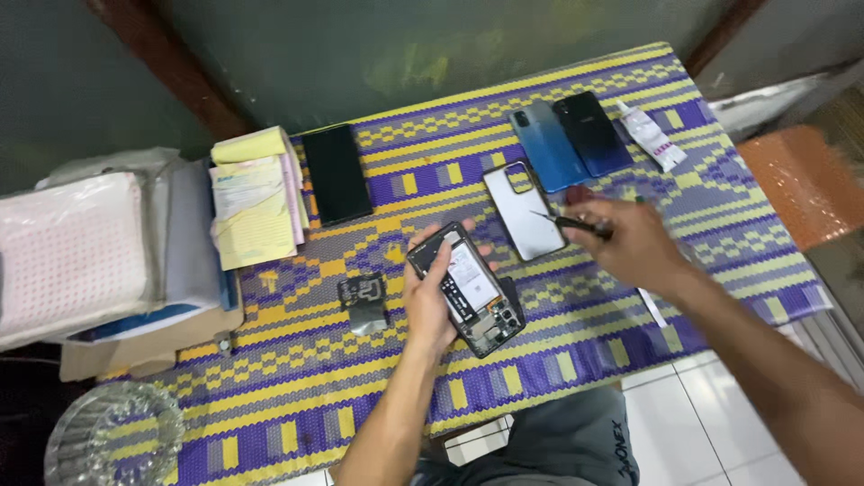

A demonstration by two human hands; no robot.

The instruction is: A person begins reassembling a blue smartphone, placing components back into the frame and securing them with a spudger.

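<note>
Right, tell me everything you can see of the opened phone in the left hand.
The opened phone is a dark slab with its back cover off, showing a pale battery in the middle, dark boards and a camera cluster at its near end. It lies tilted, face down, over the purple and yellow woven mat. The left hand grips its left edge; the right hand holds a thin tool apart from it.

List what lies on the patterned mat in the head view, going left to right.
Yellow paper pad → black phone → loose black cover part → opened phone in the left hand → white back panel → blue phone → dark phone → white tube.
</note>
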